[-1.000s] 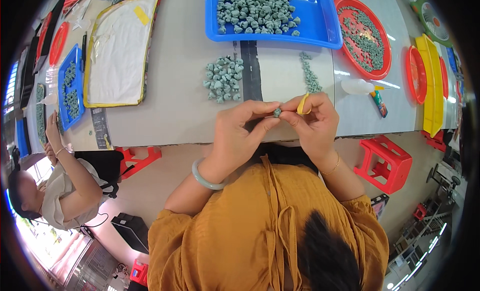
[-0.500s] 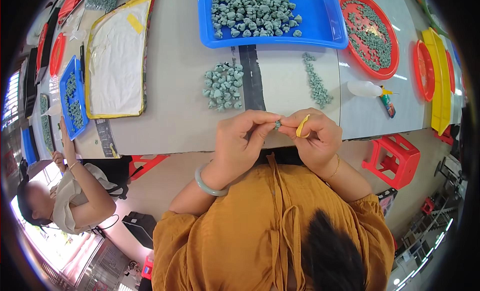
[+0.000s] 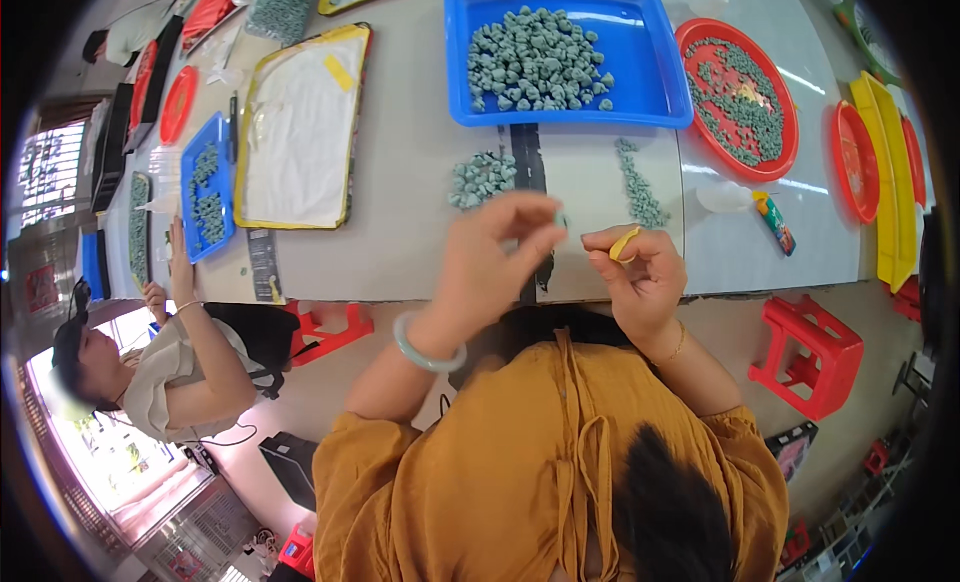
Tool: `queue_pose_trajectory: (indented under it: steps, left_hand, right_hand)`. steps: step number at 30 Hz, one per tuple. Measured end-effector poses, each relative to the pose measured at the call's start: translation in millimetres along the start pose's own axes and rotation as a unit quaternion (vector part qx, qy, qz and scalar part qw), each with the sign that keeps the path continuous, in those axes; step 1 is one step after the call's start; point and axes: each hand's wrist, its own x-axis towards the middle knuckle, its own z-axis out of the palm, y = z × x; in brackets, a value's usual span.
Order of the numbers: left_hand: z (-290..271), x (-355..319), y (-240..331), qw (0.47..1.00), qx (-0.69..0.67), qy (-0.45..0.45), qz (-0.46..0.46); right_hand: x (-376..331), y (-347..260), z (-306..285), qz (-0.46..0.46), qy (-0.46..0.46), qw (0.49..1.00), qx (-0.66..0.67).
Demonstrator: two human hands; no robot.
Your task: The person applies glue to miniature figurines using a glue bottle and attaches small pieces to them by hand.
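Note:
My left hand [image 3: 495, 257], blurred by motion, pinches a small grey-green piece [image 3: 561, 220] between thumb and fingertips over the near table edge. My right hand [image 3: 640, 277] is a short gap to its right, fingers curled in; whether anything small is between them is hidden. A yellow band [image 3: 623, 244] wraps one of its fingers. Just beyond my left hand lies a pile of grey-green knobbly pieces [image 3: 482, 179]. Beyond my right hand, a narrow strip of smaller green pieces [image 3: 642, 187] lies on the table.
A blue tray [image 3: 640, 102] of knobbly pieces stands ahead, beside a red round tray [image 3: 735, 97] of smaller ones. A glue tube [image 3: 773, 224] and white bottle [image 3: 722, 196] lie right. A yellow-edged board [image 3: 300, 132] lies left, near another person [image 3: 190, 372]. A red stool [image 3: 810, 357] stands right.
My hands have come apart: the left moved left with the small piece in its fingertips, and the right stayed near the table edge. The view has shifted slightly.

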Motion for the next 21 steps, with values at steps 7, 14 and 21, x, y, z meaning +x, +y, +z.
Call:
queue_pose_trajectory:
  steps: [7,14,21]
  left_hand:
    - [-42,78,36,0.989,0.092,0.088,0.072]
    - [-73,44,24,0.894,0.443,0.024,0.058]
    - [-75,43,8,0.918,0.377,-0.018,0.121]
  right_hand:
    - [1,-1,-2,0.021,-0.010,1.000,-0.010]
    - [2,-1,-4,0.022,-0.022,1.000,-0.004]
    - [-2,-7,-8,0.010,-0.013,1.000,-0.019]
